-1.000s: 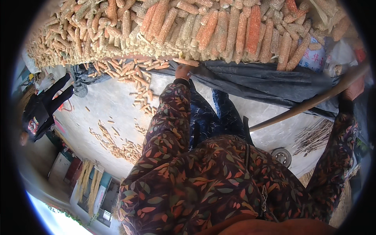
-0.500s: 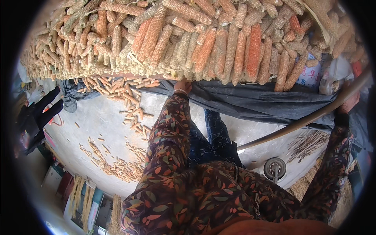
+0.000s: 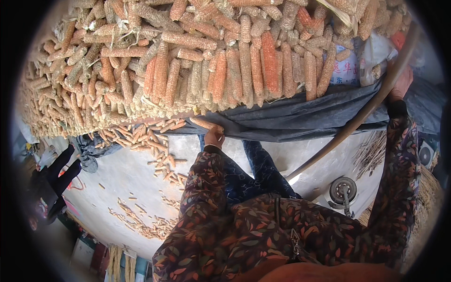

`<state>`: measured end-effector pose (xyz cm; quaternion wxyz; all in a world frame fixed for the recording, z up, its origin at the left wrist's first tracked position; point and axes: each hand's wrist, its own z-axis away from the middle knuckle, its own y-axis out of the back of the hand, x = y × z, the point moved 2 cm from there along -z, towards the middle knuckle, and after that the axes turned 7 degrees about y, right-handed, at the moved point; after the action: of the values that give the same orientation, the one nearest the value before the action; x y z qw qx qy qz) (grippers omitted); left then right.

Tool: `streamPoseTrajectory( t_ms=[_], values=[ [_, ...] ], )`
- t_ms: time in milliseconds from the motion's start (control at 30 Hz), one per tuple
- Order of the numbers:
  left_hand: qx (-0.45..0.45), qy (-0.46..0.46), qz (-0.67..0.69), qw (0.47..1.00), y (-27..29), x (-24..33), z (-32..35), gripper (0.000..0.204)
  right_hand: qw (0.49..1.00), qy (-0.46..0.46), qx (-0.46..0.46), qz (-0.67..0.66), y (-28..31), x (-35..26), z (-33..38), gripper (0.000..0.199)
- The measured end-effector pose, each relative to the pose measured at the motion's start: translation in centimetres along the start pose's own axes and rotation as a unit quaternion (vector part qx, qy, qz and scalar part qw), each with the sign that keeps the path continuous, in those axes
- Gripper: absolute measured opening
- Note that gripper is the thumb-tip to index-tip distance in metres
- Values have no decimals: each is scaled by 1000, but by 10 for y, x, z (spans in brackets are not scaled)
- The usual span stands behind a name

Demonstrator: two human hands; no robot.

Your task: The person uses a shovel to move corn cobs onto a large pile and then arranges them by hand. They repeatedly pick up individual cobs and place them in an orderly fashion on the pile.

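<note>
At the bottom of the view, closest in, lies the wearer's leaf-patterned jacket (image 3: 253, 225), its zip hanging at the front; beyond it the blue patterned trousers (image 3: 239, 174) stand on a pale floor (image 3: 300, 160); the left hand (image 3: 214, 137) is closed round one end of a corn cob (image 3: 203, 123), which points up and to the left, in front of a dark plastic sheet (image 3: 282, 123) and just below the edge of the heaped pile (image 3: 188, 70); the right hand (image 3: 400, 83) is out to the right, against a wooden pole (image 3: 350, 127), and I cannot tell whether its fingers grip the wood; the pole slants down toward the legs; near the right hand sits a white printed sack (image 3: 344, 70); on the floor are loose cobs (image 3: 162, 150) at the left, with a wheel (image 3: 343, 190) and thin sticks (image 3: 371, 152) at the right; farther off, at the left rim, is another person (image 3: 58, 176) in dark clothes.
</note>
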<state>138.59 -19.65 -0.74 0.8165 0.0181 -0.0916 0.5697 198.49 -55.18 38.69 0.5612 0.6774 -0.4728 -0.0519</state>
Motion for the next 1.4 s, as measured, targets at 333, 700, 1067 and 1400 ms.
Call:
streamPoseTrajectory(
  t_ms=[333, 700, 1067, 1400],
  values=[
    [-150, -303, -286, 896, -136, 21, 266, 41, 990, -68, -117, 40, -7, 3, 14, 59],
    [-232, -408, -283, 837, -318, 78, 317, 52, 987, -101, -121, -16, 19, -21, -2, 52],
    [-215, -532, -287, 767, -412, 207, 377, 62, 976, -136, -145, -88, 27, -19, -9, 52],
    [-80, -760, -553, 332, -495, 294, 384, 71, 982, -132, -103, -84, 24, -22, -7, 50]
  ],
)
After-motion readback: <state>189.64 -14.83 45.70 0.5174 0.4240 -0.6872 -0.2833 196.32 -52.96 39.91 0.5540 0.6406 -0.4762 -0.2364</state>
